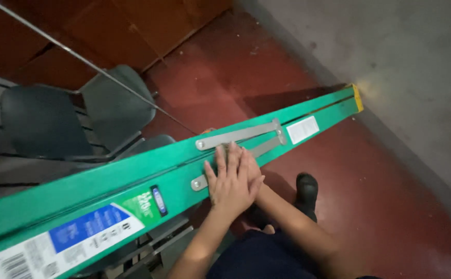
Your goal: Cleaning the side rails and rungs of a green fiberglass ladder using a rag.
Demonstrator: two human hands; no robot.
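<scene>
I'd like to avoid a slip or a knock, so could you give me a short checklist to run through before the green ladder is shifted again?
1. Both hands on the ladder: ok. The left hand lies flat on the green ladder, and the right hand is tucked beside it.
2. Firm grip: not ok. The palms press flat; no fingers wrap the rail.
3. Spreader braces folded: ok, they lie flat along the rail.
4. Far yellow end free of the wall: cannot tell, it is very close.
5. Chairs out of the way: not ok, they sit just behind the ladder.
6. Foot away from the rail: ok.
</scene>
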